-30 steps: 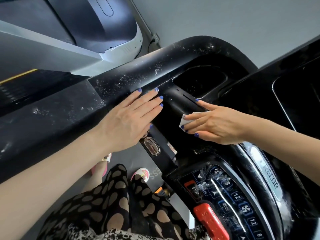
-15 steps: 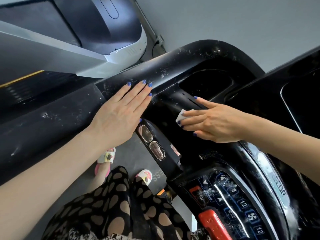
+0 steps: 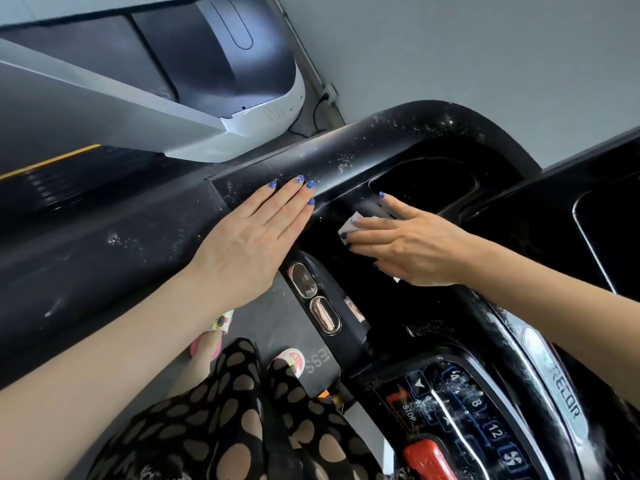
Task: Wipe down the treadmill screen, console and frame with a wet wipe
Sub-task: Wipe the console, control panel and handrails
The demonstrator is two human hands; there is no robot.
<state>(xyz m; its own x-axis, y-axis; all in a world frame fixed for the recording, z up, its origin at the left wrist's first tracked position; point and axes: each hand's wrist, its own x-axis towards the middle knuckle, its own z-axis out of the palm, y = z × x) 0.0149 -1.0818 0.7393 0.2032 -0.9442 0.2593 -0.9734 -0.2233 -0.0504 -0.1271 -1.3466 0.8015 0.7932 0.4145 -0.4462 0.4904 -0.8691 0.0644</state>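
- Treadmill console [image 3: 408, 317] fills the right and lower part of your view, its dusty handrail [image 3: 346, 154] running as a long bar from the left up toward the right corner.
- Your left hand [image 3: 249, 247] lies flat on that rail, fingers straight and together, holding nothing; it looks like a brace.
- Just below it sit two oval metal grip sensors [image 3: 313, 296] on a short black bar.
- Your right hand [image 3: 408, 247] presses the wet wipe [image 3: 349, 226] flat against the glossy black panel beside the cup recess [image 3: 426, 185]; fingers are mostly straight over the wipe, and only a white corner shows at the fingertips.
- The speckled rail lies up and to the left of the wipe, so the wiping hand is the nearer one; I judge a stroke along the rail's length suits it.
- Readable writing, lower right: "STOP" [image 3: 408, 412] by the red safety key [image 3: 427, 457], numbers 8 and 12, and a silver badge [image 3: 557, 379] ending "RELOR".
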